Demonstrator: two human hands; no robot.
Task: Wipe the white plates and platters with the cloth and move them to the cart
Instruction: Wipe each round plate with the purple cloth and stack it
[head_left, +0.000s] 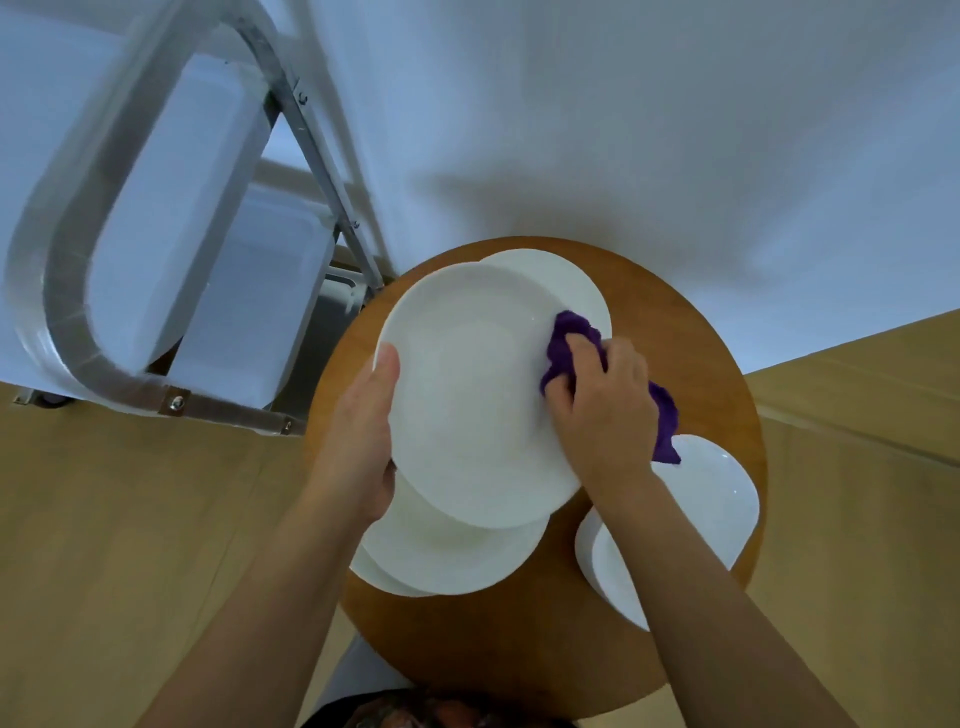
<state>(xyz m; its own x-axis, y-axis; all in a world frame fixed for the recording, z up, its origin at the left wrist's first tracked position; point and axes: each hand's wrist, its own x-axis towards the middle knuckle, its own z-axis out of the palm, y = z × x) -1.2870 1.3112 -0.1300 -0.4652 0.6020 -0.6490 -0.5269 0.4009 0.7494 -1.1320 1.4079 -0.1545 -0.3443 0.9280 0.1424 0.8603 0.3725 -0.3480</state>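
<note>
Overhead, head view only. Round plate (467, 395), white, held above the round wooden table (691, 332). Left hand (363, 441) grips its left rim, thumb lying over the top edge, fingers out of sight beneath. Right hand (602, 410) clenched round a bunched purple cloth (569, 338), pressing it onto the plate's right rim; a tail of cloth hangs out behind the hand, toward the near right.

Other white ware on the table: a second plate (566, 275) showing from under the held one on the far side, a stack of plates (457, 556) partly beneath it on the near side, and squarish platters (711, 493) to the right, partly hidden by the right forearm.

Cart (62, 291): metal frame, far left of the table, just beside its rim. White trays or platters (176, 208) already lie on it; which, cannot tell.

Relation that matters: the cart lies to the left and away from the held plate, on the left hand's side. Left hand is the nearer and already carries the plate, so it seems the likelier one to make the transfer, while the right keeps the cloth. Wiping looks unfinished: cloth sits at the right edge, the centre and left of the plate not under it.

Risk, as a guess: one-handed rim hold on a smooth plate may tip in transit.
</note>
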